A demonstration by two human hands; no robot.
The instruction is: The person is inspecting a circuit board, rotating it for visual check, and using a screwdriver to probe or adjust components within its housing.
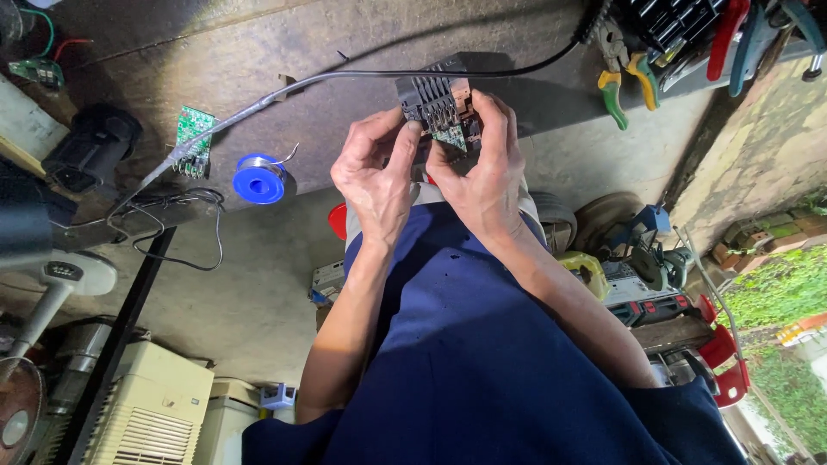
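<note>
head cam | looks down, picture seemingly upside down | close over hands (431, 176) | workbench (258, 52) beyond

Repair workshop, pliers (622, 76) lying upper right, solder spool (258, 179) and circuit board (194, 138) sitting on the worn surface (345, 34), power tools (642, 275) crowding lower right

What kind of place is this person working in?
Probably a small repair workshop for electrical tools. Both hands hold a dark plastic connector block with a green circuit board; a blue spool of solder wire lies on the worn grey bench, and green-handled pliers lie nearby.
</note>
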